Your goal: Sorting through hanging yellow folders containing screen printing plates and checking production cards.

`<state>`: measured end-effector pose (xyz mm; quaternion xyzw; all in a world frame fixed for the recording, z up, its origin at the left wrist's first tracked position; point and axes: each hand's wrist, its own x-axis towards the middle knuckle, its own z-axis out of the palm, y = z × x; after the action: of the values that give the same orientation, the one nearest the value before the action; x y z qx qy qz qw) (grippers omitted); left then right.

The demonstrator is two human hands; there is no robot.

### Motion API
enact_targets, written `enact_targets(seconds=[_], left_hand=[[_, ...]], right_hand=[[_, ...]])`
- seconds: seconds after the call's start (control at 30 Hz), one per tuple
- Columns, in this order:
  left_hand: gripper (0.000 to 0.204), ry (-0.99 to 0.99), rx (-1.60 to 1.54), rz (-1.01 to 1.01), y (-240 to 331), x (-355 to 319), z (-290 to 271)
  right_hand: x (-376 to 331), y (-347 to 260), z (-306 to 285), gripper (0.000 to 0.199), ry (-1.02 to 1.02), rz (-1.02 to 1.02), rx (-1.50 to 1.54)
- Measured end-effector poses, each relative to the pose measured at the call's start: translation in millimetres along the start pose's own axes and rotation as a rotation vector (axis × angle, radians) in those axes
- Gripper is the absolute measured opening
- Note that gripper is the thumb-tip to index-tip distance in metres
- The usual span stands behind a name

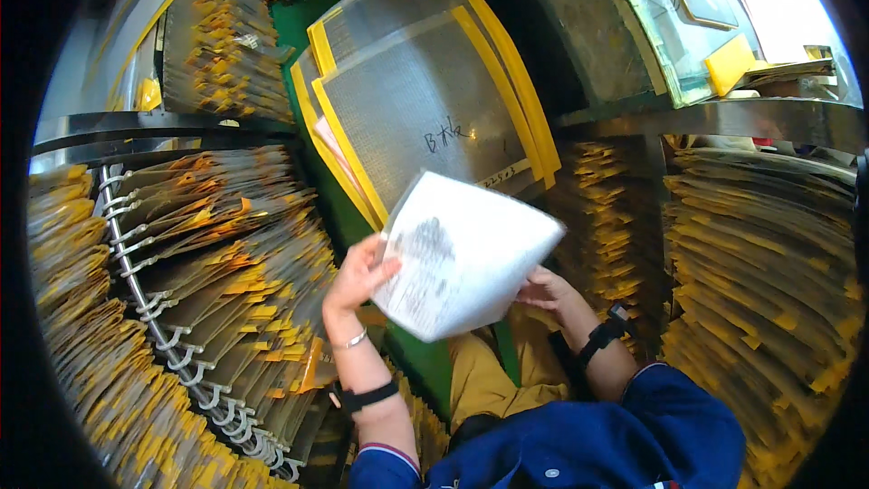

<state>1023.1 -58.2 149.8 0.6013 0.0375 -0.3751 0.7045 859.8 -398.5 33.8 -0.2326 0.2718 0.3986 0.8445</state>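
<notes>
A white paper sheet point(471, 254) with grey printing on its left part is held up in front of my body, slightly bowed. My left hand point(360, 273) grips its left edge, the thumb lying on the printed face. At the lower right edge my right hand point(546, 292) holds it too, with the fingers partly hidden behind the paper. Beyond the sheet, large grey panels point(407, 100) with yellow-taped edges lie overlapping, and the top one bears black handwriting.
To the left, a metal rail point(136, 276) carries many white hooks point(195, 362) with hanging grey-brown sheets point(262, 254). More yellow-edged sheets point(760, 263) hang close on the right. A glass-topped table point(665, 27) stands at the far right. The floor point(421, 362) is green.
</notes>
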Motion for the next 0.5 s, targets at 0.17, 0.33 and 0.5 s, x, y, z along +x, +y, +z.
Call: enact_targets(seconds=[0.17, 0.33, 0.5], left_hand=[[0.038, -0.011, 0.113, -0.077, -27.3, 57.6, -12.4], [0.033, 0.338, 0.477, -0.011, -27.7, 84.0, -1.4], [0.034, 0.657, 1.024, 0.400, -63.2, 94.9, 9.5]], right_hand=[[-24.6, -25.5, 12.2, 0.055, 0.498, -0.146, -0.107], [-50.8, -8.3, 3.6, 0.049, 0.779, -0.149, -0.434], [-55.0, 18.7, 7.3, 0.040, 0.976, -0.385, -0.032]])
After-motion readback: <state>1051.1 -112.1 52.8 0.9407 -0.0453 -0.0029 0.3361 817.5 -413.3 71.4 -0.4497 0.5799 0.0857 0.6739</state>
